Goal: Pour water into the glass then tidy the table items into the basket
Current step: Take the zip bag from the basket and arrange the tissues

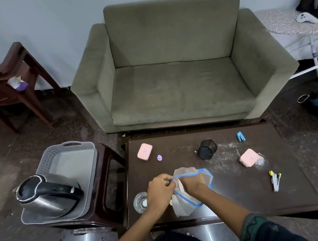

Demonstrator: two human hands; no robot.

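Observation:
Over the dark table (232, 195), my left hand (160, 190) and my right hand (193, 182) both grip a clear plastic bag with a blue edge (185, 202). The left pinches its blue rim and the right is closed on it from the other side. A glass with water (140, 202) stands just left of my left hand. The grey basket (68, 166) sits on a stool to the left, with a steel kettle (43, 195) lying in its near end.
On the table lie two pink cases (145, 151) (249, 157), a small purple cap (159, 157), a black mesh pen cup (207, 149), a blue stapler (241, 136) and several pens (275, 180). A green sofa (178, 68) stands behind the table.

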